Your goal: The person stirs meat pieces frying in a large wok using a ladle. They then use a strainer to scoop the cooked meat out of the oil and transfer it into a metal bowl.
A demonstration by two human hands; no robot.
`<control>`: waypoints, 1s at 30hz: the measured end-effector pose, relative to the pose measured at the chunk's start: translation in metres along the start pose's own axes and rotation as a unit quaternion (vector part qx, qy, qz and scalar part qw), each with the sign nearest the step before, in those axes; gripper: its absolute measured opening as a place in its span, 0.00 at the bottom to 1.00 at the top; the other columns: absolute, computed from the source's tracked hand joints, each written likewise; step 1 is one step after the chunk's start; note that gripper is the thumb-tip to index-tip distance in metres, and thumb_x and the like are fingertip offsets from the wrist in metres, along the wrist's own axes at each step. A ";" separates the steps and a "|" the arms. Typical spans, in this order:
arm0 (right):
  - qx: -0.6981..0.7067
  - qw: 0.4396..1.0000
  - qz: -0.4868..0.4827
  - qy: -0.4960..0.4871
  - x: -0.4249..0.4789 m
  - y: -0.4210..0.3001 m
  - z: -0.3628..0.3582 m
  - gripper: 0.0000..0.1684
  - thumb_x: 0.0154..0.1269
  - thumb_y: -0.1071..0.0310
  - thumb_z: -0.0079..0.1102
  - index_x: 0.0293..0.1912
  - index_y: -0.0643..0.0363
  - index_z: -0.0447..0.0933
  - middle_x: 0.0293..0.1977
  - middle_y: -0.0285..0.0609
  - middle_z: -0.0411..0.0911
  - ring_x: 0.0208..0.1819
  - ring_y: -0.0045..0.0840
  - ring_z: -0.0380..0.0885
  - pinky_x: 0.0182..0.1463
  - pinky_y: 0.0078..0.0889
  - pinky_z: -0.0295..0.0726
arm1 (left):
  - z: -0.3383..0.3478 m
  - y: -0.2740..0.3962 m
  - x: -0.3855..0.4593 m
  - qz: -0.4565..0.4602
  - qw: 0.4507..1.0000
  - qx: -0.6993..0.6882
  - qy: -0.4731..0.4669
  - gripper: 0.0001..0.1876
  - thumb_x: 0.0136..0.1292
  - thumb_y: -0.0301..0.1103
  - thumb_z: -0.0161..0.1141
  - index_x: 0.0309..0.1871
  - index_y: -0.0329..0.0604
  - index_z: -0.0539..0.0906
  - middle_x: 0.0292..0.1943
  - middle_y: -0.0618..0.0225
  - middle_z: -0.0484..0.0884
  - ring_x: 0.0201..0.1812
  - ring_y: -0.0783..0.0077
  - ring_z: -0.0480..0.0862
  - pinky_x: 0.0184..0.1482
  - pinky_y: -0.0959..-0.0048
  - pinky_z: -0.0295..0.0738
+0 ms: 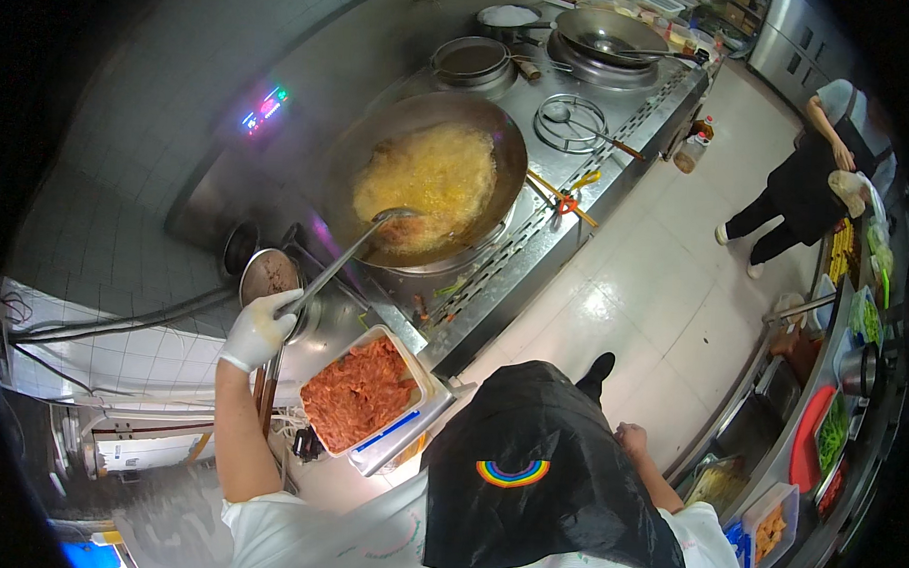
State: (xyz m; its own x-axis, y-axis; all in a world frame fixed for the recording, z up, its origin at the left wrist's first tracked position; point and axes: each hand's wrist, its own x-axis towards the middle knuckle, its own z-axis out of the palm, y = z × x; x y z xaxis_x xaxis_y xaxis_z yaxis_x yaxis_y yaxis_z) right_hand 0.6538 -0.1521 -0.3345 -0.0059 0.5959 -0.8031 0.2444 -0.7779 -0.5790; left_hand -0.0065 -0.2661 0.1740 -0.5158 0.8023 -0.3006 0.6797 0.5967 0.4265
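My left hand (256, 330), in a white glove, grips the handle of a long metal ladle (338, 271). The ladle's bowl dips into bubbling yellow oil (436, 174) inside a large wok (510, 147). Reddish food (402, 233) shows in the oil beside the bowl. Below the wok's near side sits a plastic container (424, 365) of raw, reddish marinated meat (359, 393). Bare and lowered, my right hand (631, 438) is beside my black apron (521, 429). Its fingers look curled and are partly hidden, so I cannot tell whether they hold anything.
Behind my left hand is a round strainer (269, 274). A ladle lies across a metal wok ring (573, 123), with a second wok (612, 34) farther along the steel range. Tied sticks (562, 199) overhang its edge. A person (811, 172) stands near the counter with food containers (770, 532).
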 end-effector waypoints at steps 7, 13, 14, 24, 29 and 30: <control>0.010 1.000 0.003 -0.026 0.009 0.002 -0.004 0.13 0.69 0.62 0.58 0.36 0.63 0.78 0.24 0.41 0.78 0.20 0.27 0.77 0.22 0.31 0.78 | -0.011 -0.005 -0.027 -0.015 1.000 0.016 -0.019 0.24 0.60 0.26 0.56 0.61 0.31 0.80 0.47 0.50 0.88 0.48 0.67 0.86 0.55 0.70 0.76; 0.019 0.999 0.021 -0.022 -0.003 -0.017 0.008 0.12 0.70 0.62 0.58 0.35 0.61 0.78 0.23 0.39 0.77 0.19 0.26 0.76 0.22 0.29 0.75 | 0.034 -0.009 -0.010 0.032 0.994 0.105 0.019 0.22 0.61 0.33 0.56 0.60 0.44 0.83 0.47 0.44 0.85 0.50 0.44 0.85 0.56 0.57 0.78; 0.021 0.999 0.024 -0.021 -0.004 -0.020 0.011 0.12 0.70 0.62 0.58 0.35 0.61 0.78 0.23 0.39 0.77 0.19 0.26 0.75 0.22 0.29 0.75 | 0.047 -0.014 -0.001 0.025 0.990 0.136 0.023 0.22 0.63 0.35 0.54 0.60 0.48 0.83 0.47 0.43 0.84 0.50 0.42 0.83 0.57 0.52 0.76; -0.013 1.000 0.008 0.003 -0.025 -0.035 0.013 0.13 0.70 0.63 0.58 0.34 0.63 0.78 0.23 0.40 0.76 0.18 0.25 0.73 0.21 0.29 0.71 | 0.112 0.003 0.100 -0.014 0.972 0.232 0.044 0.22 0.63 0.28 0.52 0.60 0.48 0.83 0.42 0.43 0.86 0.46 0.43 0.86 0.51 0.49 0.80; -0.105 0.994 -0.015 0.011 -0.035 -0.032 0.006 0.14 0.71 0.63 0.58 0.34 0.65 0.79 0.23 0.41 0.77 0.18 0.25 0.72 0.21 0.30 0.69 | 0.124 0.006 0.148 0.011 0.967 0.244 0.069 0.19 0.64 0.28 0.51 0.57 0.44 0.83 0.43 0.43 0.86 0.46 0.43 0.87 0.50 0.50 0.81; -0.128 0.992 -0.021 0.010 -0.036 -0.029 0.004 0.14 0.71 0.64 0.58 0.34 0.66 0.79 0.24 0.41 0.77 0.19 0.25 0.73 0.22 0.30 0.69 | 0.124 0.011 0.156 0.011 0.966 0.247 0.069 0.19 0.65 0.28 0.51 0.57 0.44 0.83 0.43 0.43 0.87 0.46 0.44 0.87 0.50 0.50 0.81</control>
State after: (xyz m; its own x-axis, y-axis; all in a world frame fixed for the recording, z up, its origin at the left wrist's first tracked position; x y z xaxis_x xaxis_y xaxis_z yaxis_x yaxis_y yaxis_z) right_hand 0.6432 -0.1517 -0.2895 -0.0031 0.6322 -0.7748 0.4820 -0.6779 -0.5551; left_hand -0.0145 -0.1327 0.0265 -0.5394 0.8258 -0.1645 0.8401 0.5411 -0.0379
